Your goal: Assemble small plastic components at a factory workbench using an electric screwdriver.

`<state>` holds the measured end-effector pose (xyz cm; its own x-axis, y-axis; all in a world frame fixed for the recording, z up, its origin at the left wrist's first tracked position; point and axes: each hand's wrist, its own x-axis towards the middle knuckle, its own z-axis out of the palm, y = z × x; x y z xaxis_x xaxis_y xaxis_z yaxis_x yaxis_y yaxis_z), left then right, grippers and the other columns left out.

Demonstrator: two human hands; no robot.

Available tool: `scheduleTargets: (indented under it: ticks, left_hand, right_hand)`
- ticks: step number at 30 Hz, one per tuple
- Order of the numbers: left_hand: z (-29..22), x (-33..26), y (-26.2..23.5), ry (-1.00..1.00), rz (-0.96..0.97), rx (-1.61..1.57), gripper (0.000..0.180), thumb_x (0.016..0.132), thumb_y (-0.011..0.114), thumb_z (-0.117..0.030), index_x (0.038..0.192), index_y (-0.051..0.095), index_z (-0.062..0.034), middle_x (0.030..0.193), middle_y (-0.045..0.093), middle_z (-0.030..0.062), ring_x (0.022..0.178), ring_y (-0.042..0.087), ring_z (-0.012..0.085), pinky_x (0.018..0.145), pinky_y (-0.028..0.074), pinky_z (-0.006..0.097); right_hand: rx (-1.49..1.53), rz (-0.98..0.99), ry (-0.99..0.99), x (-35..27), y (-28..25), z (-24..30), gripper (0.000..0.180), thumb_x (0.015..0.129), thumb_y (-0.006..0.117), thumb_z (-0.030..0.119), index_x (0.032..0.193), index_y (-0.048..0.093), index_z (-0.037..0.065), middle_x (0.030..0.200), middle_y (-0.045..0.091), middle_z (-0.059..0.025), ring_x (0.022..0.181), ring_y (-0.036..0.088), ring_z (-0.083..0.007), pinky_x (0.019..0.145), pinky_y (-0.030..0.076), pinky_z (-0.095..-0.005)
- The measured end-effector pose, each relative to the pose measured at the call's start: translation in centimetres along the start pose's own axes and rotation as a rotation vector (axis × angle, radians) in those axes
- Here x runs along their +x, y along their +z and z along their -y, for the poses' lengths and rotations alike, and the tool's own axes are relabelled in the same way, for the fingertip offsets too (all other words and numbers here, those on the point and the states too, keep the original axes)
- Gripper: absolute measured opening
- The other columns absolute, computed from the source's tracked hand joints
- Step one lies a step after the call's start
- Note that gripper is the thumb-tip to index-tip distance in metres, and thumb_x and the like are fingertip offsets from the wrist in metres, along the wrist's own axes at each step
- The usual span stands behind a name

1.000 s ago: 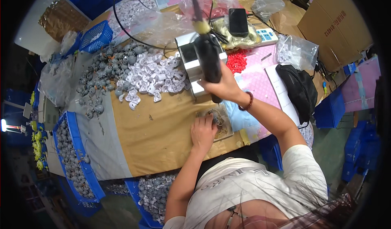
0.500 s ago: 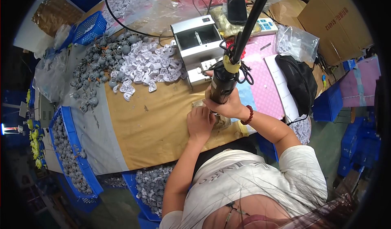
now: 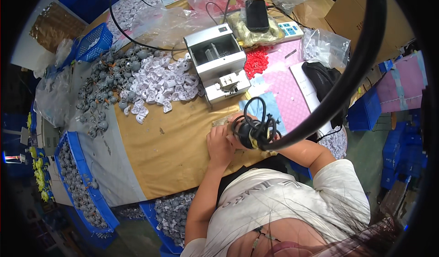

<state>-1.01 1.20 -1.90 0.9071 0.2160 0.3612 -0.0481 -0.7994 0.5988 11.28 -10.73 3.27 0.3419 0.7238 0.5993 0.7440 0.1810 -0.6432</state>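
A black electric screwdriver [image 3: 249, 134] stands over the table's front part, with my right hand [image 3: 236, 118] wrapped round its body. Its top and looped black cord hide most of that hand. Close against it on the left, my left hand [image 3: 219, 143] has its fingers curled down at a small light-coloured block [image 3: 220, 121]. What those fingers hold, and the screwdriver's tip, are hidden. Beyond both hands sits a silver screw feeder [image 3: 217, 53] with an open black hopper.
Heaps of white plastic parts [image 3: 162, 79] and grey round parts [image 3: 107, 81] lie left. Small red parts [image 3: 257, 61] lie beside the feeder. A phone [image 3: 257, 15], black pouch [image 3: 322, 81] and blue bins [image 3: 103, 211] surround the work area. The thick cord [image 3: 343, 101] arches across the right.
My right hand has brought the screwdriver down closer to me, its top now facing upward. The cord has swung right, uncovering the feeder's front and the red parts. My left hand stays at the block.
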Motion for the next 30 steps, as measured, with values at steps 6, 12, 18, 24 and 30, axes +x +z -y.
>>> scheduleTargets:
  ticks: [6,12,18,24,30]
  left_hand:
    - [-1.3,1.2,-0.9,-0.063,-0.018,-0.109,0.040,0.078,0.066,-0.005,0.118,0.059,-0.0101,0.109,0.058,0.0079,0.109,0.054,0.0311,0.091,0.042,0.045]
    - [-1.3,1.3,-0.4,-0.138,0.045,0.058,0.038,0.080,0.070,-0.013,0.116,0.059,-0.0090,0.110,0.059,0.0086,0.109,0.054,0.0318,0.089,0.043,0.045]
    - [-2.1,1.7,-0.8,-0.256,0.029,0.008,0.044,0.079,0.077,-0.015,0.119,0.062,-0.0062,0.125,0.059,0.0108,0.116,0.051,0.0349,0.100,0.042,0.046]
    - [-1.6,0.8,-0.3,-0.164,-0.016,-0.041,0.042,0.077,0.079,-0.010,0.115,0.062,-0.0062,0.119,0.065,0.0098,0.119,0.054,0.0340,0.101,0.043,0.045]
    - [-1.5,0.4,0.2,-0.089,-0.073,-0.038,0.036,0.077,0.080,-0.006,0.109,0.064,-0.0021,0.111,0.068,0.0148,0.112,0.061,0.0359,0.098,0.047,0.045]
  right_hand:
    - [0.233,-0.018,0.142,-0.9,0.6,-0.3,0.041,0.079,0.078,0.017,0.116,0.064,0.005,0.106,0.067,-0.0091,0.097,0.063,-0.0278,0.090,0.052,-0.0392]
    - [0.241,-0.064,0.353,2.1,-1.3,0.3,0.045,0.080,0.080,0.017,0.119,0.063,0.004,0.113,0.068,-0.0109,0.104,0.064,-0.0246,0.090,0.052,-0.0378]
    - [0.126,-0.426,0.659,4.4,-5.9,-3.0,0.050,0.087,0.075,0.005,0.129,0.050,0.001,0.102,0.065,-0.0054,0.086,0.061,-0.0106,0.074,0.052,-0.0283]
    - [-0.362,-0.336,0.451,1.2,-7.3,-3.2,0.052,0.085,0.067,0.001,0.135,0.053,0.002,0.125,0.058,-0.0179,0.110,0.059,-0.0308,0.094,0.048,-0.0395]
    - [-0.022,0.036,0.410,-2.4,-1.8,-1.4,0.021,0.089,0.070,0.008,0.109,0.068,0.002,0.111,0.065,-0.0162,0.104,0.061,-0.0335,0.090,0.049,-0.0405]
